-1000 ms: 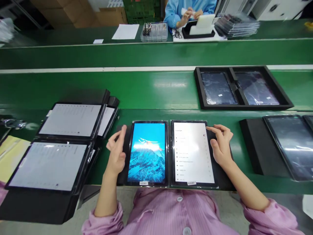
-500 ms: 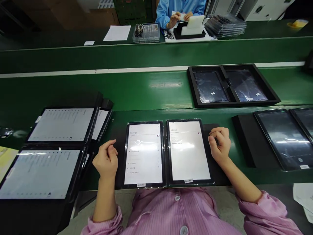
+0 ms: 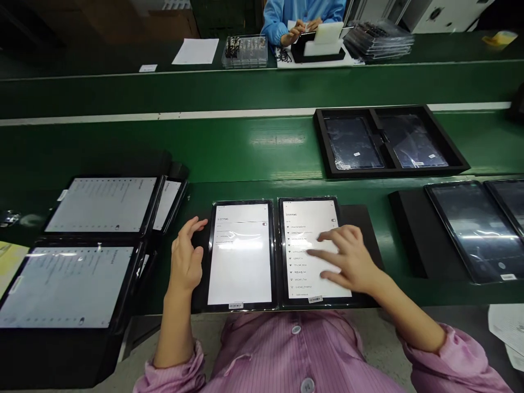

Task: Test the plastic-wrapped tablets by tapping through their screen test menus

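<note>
Right tablet now lists networks — right hand over it, grip spread — left hand's grip open.

Two lit tablets side by side

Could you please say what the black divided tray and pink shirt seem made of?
The black divided tray looks like matte foam, perhaps plastic, given its thick, dull walls. The pink shirt looks like matte woven fabric, perhaps cotton, softly creased.
</note>
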`<state>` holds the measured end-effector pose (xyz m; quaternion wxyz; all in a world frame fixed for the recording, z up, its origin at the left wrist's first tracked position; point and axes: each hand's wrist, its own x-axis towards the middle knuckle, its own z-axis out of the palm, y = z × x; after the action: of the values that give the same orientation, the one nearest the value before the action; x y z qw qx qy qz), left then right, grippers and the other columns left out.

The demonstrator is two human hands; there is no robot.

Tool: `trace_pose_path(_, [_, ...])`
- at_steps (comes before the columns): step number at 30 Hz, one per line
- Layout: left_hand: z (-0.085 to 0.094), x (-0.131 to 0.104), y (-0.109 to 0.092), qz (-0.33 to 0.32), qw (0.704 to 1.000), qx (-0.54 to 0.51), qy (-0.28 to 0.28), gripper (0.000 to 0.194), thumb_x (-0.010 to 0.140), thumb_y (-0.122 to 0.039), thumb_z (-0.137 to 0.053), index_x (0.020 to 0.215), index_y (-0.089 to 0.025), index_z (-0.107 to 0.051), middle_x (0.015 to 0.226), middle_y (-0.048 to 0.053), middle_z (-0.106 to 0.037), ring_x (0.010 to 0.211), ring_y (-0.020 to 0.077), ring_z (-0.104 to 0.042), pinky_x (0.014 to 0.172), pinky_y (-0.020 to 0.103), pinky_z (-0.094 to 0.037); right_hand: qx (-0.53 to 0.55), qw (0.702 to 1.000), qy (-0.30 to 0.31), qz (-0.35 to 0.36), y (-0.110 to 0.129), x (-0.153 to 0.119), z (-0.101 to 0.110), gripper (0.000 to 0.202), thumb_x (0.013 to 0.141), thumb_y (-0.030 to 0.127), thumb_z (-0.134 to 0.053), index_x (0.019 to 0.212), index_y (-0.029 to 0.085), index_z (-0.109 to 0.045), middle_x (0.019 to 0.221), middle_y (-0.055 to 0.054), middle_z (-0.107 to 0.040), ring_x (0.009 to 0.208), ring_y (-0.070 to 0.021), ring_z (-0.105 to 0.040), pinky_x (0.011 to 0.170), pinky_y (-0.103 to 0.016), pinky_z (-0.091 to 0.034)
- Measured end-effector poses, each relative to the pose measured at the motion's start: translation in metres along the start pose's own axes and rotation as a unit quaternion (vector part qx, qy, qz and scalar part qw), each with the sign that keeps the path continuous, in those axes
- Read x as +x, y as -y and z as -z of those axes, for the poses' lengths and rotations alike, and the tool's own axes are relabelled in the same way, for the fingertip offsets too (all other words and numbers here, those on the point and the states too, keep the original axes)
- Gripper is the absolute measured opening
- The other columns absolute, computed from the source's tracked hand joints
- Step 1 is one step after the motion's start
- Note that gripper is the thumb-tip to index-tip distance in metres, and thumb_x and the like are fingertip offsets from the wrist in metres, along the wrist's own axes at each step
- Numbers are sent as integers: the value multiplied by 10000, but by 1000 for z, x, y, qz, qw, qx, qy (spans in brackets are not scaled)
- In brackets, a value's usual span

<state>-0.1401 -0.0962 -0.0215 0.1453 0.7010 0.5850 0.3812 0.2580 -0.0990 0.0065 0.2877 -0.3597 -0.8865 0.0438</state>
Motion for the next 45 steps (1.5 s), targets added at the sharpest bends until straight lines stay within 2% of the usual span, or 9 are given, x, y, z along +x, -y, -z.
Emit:
trace_pose_path(3, [1,-2,1,4,999,25,49,657,1007,-444,-382,1579,-147,-255,1440,208,-599,1322,377,-567,1120,586,-343,-49,995,74,41,28,8,-7,671,1021,764,-301,1327,331,-713,1419,-158,-592,1250,-357,-517,1088,-599,-274])
trace_pose_path(7, [6,-6,6,-2,993,58,98,697,964,-339,-385,1607,-179,-169,1521,208,-529,1433,392,-460,1118,598,-323,-31,993,108,36,27,5,-3,609,985,776,-432,1073,308,-810,1358,-109,-644,1263,-360,-516,1168,-635,-164])
trace_pose_path(11, [9,-7,8,-19,990,60,125,748,917,-256,-414,1609,-200,-134,1556,200,-487,1445,389,-435,1120,599,-325,37,998,23,-34,5,-21,23,780,1070,670,-176,764,254,-760,1213,-89,-688,1156,-322,-588,1162,-647,-209])
trace_pose_path(16, [5,-6,5,-25,983,119,136,847,942,-361,-522,1628,-192,-54,1558,216,-456,1387,393,-471,1119,600,-332,42,992,-58,-101,4,-57,39,762,1066,649,-175,707,264,-727,1046,-76,-711,1007,-307,-626,1130,-642,-279])
trace_pose_path(19, [3,-5,6,-31,981,130,138,1071,932,-670,-562,1637,-158,62,1551,256,-433,1369,425,-475,1117,621,-310,7,994,-59,-91,21,-57,31,726,1074,636,-198,794,264,-754,1070,-89,-704,1011,-306,-621,1114,-634,-283])
trace_pose_path(22, [5,-5,9,-36,986,78,146,1055,952,-843,-309,1635,-174,136,1539,265,-443,1373,412,-485,1114,601,-298,-44,996,-4,-83,39,-43,18,727,1061,682,-183,1077,281,-789,1291,-145,-647,1168,-356,-564,1108,-657,-263])
trace_pose_path(31, [9,-10,13,-58,985,51,157,839,1049,-511,-392,1648,-217,117,1587,248,-403,1451,396,-400,1124,602,-284,-87,989,96,-76,43,-22,2,585,1060,656,-304,1410,338,-647,1423,-161,-575,1267,-384,-482,1129,-692,-219])
trace_pose_path(37, [11,-9,11,-90,976,98,175,983,970,-463,-519,1658,-198,133,1622,241,-360,1424,425,-405,1119,591,-303,-68,993,11,-95,36,-36,11,676,1031,733,-263,1420,290,-594,1355,-153,-592,1217,-377,-520,1150,-662,-222])
trace_pose_path(45, [12,-6,11,-85,980,66,168,808,1058,-565,-314,1672,-215,76,1618,209,-388,1399,379,-429,1109,530,-315,-83,989,-3,-127,30,-39,17,611,1051,680,-286,1423,269,-544,1322,-161,-578,1193,-375,-509,1142,-671,-224])
